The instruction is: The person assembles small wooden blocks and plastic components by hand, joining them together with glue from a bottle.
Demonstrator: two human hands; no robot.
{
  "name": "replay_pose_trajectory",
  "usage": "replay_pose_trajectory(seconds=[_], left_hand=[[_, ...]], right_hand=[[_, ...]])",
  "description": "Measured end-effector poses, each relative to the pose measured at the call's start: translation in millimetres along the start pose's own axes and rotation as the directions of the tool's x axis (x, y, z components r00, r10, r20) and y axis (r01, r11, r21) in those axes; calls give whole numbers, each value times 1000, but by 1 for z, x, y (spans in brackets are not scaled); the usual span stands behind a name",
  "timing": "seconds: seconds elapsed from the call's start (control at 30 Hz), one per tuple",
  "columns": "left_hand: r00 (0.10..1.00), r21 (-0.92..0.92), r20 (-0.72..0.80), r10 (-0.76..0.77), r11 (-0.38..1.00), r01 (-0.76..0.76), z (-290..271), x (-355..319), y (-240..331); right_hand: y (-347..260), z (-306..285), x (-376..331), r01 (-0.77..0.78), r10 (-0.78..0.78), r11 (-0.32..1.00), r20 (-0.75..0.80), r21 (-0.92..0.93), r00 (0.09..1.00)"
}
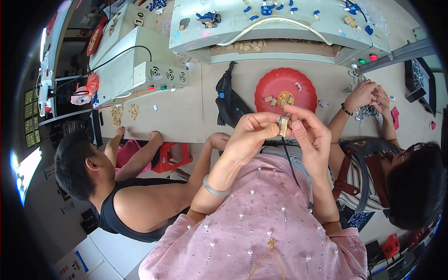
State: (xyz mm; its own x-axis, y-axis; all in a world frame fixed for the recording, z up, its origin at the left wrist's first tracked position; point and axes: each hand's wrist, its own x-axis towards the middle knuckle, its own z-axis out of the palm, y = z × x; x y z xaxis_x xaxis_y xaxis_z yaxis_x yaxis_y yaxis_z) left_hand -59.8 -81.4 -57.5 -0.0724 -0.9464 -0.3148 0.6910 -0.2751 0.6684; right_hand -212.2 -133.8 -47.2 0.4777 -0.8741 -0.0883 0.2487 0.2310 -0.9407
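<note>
In front of my chest, my left hand [249, 140] pinches a small tan block with a metal edge [283, 127] between thumb and fingers. My right hand [311, 140] meets it from the other side, its thumb and fingertips closed against the block. A thin black cord [290, 163] hangs below the block toward my pink top; where it attaches is hidden. Just beyond my fingers, a red scalloped plate [266, 81] lies on the table. It holds several tan blocks [269, 100], a heap of small yellowish pieces [285, 97] and a small curved white piece [298, 87].
A black bag [227, 105] lies left of the plate. Behind stands a pale machine [284, 30] with blue parts on top; another machine [161, 74] is farther left. Co-workers sit on both sides; the right one's hands [368, 100] are over metal parts. A red stool [172, 156] stands left.
</note>
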Motion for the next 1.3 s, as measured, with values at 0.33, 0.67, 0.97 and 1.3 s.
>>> replay_pose_trajectory(seconds=[0.33,0.67,0.97,1.3], left_hand=[[987,-119,22,-162,979,163,-6,2,-1],[992,-157,5,-125,980,124,-1,6,3],[962,717,59,268,659,-227,6,-1,21],[872,935,305,382,54,-350,16,-5,34]], right_hand=[[0,-15,5,-183,168,981,189,65,968],[0,-17,7,-138,125,988,155,70,980],[13,-22,6,-109,92,991,189,79,978],[13,-20,10,-48,57,997,163,-59,985]])
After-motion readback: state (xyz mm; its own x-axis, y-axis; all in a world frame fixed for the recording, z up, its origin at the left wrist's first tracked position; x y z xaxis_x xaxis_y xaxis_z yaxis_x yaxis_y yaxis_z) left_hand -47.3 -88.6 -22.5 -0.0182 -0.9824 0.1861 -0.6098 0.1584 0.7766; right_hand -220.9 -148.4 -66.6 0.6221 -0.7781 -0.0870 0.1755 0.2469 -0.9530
